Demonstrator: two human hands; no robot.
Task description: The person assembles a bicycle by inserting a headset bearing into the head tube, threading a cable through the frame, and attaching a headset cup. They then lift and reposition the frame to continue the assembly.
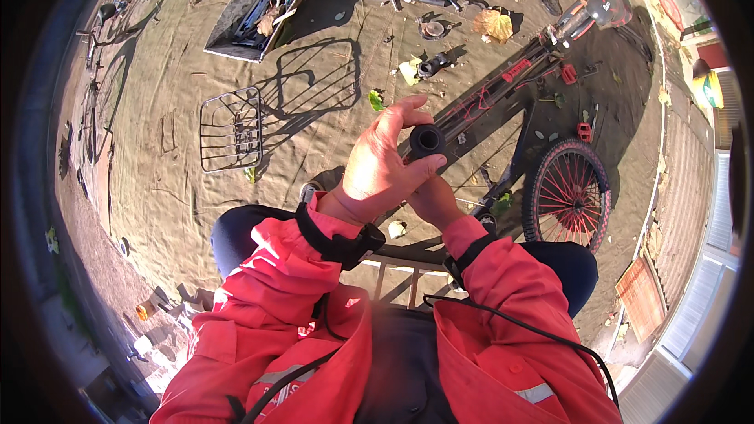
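Head view: left hand (pixel 377 166) up at chest height, thumb and fingers pinched round a short black cylindrical part (pixel 427 141) — matte, rubbery-looking, round end facing the camera with a dark hollow centre. Right hand (pixel 433 200) just below and behind it, mostly hidden; can't tell its grip. Red jacket sleeves (pixel 290 267) at the lower edge. Beyond the hands, lying on the ground — black bicycle frame (pixel 503 94), red-spoked wheel (pixel 567 192), wire basket (pixel 230 129), tool tray (pixel 259 8).

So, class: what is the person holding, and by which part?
A short black cylindrical part, pinched at its upper end by the left hand; the right hand supports it from below.
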